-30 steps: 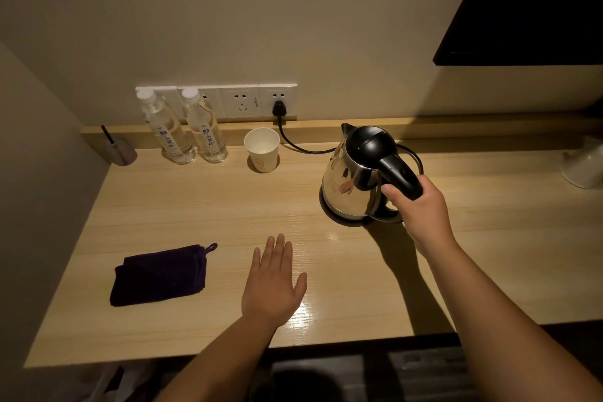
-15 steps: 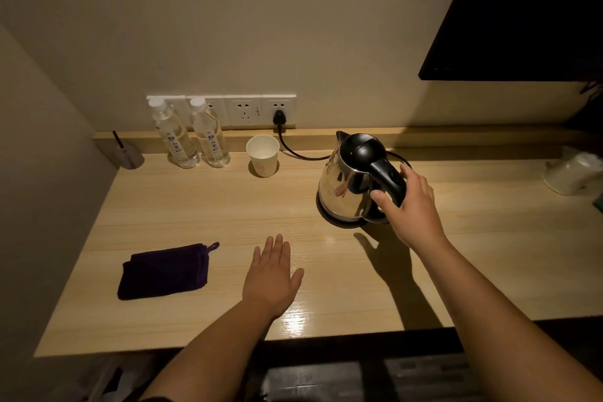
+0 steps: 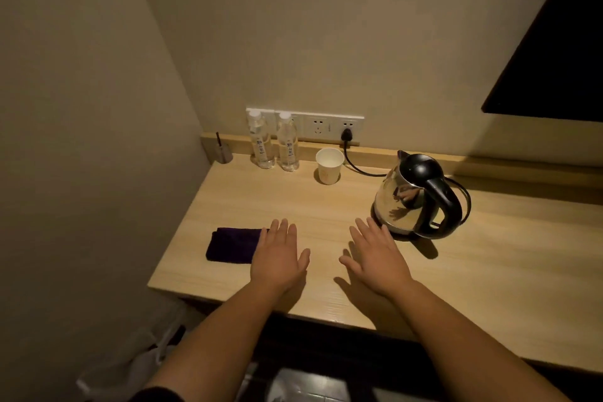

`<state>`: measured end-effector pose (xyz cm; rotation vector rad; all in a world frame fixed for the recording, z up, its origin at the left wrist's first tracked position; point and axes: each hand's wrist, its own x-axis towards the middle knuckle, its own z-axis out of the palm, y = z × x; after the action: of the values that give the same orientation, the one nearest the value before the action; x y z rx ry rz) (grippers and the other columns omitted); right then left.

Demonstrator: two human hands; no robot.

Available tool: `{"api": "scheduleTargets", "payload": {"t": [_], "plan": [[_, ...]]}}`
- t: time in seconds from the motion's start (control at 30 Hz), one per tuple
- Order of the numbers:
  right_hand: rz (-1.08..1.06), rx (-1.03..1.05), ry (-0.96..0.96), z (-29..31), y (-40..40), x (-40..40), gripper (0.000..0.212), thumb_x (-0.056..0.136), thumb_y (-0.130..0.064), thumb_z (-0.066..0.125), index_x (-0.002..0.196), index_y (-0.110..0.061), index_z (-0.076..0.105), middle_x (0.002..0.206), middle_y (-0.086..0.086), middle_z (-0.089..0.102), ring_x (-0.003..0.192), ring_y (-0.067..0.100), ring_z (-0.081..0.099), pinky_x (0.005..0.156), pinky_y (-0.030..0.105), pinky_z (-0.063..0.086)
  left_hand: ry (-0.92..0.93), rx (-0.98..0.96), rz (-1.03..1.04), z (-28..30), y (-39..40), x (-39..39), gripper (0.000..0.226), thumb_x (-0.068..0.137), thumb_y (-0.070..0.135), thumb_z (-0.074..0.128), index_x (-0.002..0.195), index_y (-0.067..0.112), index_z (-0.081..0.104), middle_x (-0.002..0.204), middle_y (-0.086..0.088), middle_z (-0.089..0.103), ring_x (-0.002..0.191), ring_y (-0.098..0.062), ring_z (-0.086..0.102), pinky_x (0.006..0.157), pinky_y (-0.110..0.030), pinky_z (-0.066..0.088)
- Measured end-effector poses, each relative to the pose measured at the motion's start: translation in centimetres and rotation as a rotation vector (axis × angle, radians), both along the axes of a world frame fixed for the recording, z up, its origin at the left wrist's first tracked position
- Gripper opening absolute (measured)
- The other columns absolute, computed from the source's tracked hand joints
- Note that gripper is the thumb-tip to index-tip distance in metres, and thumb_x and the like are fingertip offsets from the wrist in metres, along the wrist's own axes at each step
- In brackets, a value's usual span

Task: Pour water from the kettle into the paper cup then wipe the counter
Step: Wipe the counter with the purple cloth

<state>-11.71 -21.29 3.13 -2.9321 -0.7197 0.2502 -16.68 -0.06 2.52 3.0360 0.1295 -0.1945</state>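
Observation:
A steel kettle (image 3: 414, 196) with a black lid and handle stands on its base on the wooden counter (image 3: 326, 206), to the right. A white paper cup (image 3: 329, 165) stands upright near the back wall, left of the kettle. A dark purple folded cloth (image 3: 233, 245) lies near the counter's left front. My left hand (image 3: 279, 254) is flat, palm down, its edge overlapping the cloth's right end. My right hand (image 3: 375, 253) is flat, palm down, just in front-left of the kettle, holding nothing.
Two clear water bottles (image 3: 274, 143) stand at the back left under a wall socket strip (image 3: 326, 126), where the kettle's black cord (image 3: 355, 163) is plugged in. A small grey holder (image 3: 223, 152) sits in the back corner. A wall closes the left side. A dark screen (image 3: 554, 59) hangs upper right.
My right hand has let go of the kettle handle and come down flat on the counter. The view has swung right and pulled back; the kettle stands on its base.

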Motion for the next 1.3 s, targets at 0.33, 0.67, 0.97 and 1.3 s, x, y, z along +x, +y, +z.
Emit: {"api": "scheduleTargets", "payload": {"t": [0.33,0.67,0.97,1.3], "plan": [[0.167,0.007,0.02,0.6,8.6,-0.5,0.076,0.091,-0.065,0.029,0.151,-0.018,0.023,0.16,0.005,0.018,0.148,0.025,0.008,0.118,0.043,0.004,-0.101,0.013,0.166,2.1,7.4,-4.1,0.067,0.095,0.048,0.036,0.149,0.009,0.027,0.154,-0.01,0.032,0.143,-0.026,0.022,0.119,-0.041,0.01],[0.297,0.032,0.026,0.1,18.4,-2.2,0.075,0.091,-0.065,0.03,0.148,-0.016,0.027,0.158,0.007,0.024,0.146,0.027,0.014,0.118,0.044,0.009,-0.062,0.014,0.32,0.7,15.8,-7.0,0.072,0.097,0.053,0.032,0.152,0.009,0.018,0.16,-0.011,0.019,0.147,-0.025,0.011,0.119,-0.04,0.004],[0.376,-0.008,0.033,-1.2,25.2,-2.4,0.071,0.093,-0.06,0.033,0.147,-0.014,0.03,0.156,0.009,0.027,0.145,0.028,0.017,0.118,0.044,0.012,-0.077,-0.067,0.536,-1.7,22.6,-7.8,0.069,0.099,0.049,0.03,0.152,0.007,0.016,0.159,-0.012,0.019,0.146,-0.027,0.012,0.117,-0.039,0.007],[0.467,-0.042,0.104,-6.1,27.4,0.3,0.08,0.09,-0.067,0.022,0.153,-0.017,0.011,0.161,0.006,0.011,0.148,0.025,0.005,0.119,0.044,0.005,-0.043,-0.331,0.946,-8.2,27.6,-5.2,0.065,0.101,0.044,0.028,0.147,-0.002,0.028,0.154,-0.02,0.029,0.14,-0.033,0.027,0.113,-0.044,0.025]]}}
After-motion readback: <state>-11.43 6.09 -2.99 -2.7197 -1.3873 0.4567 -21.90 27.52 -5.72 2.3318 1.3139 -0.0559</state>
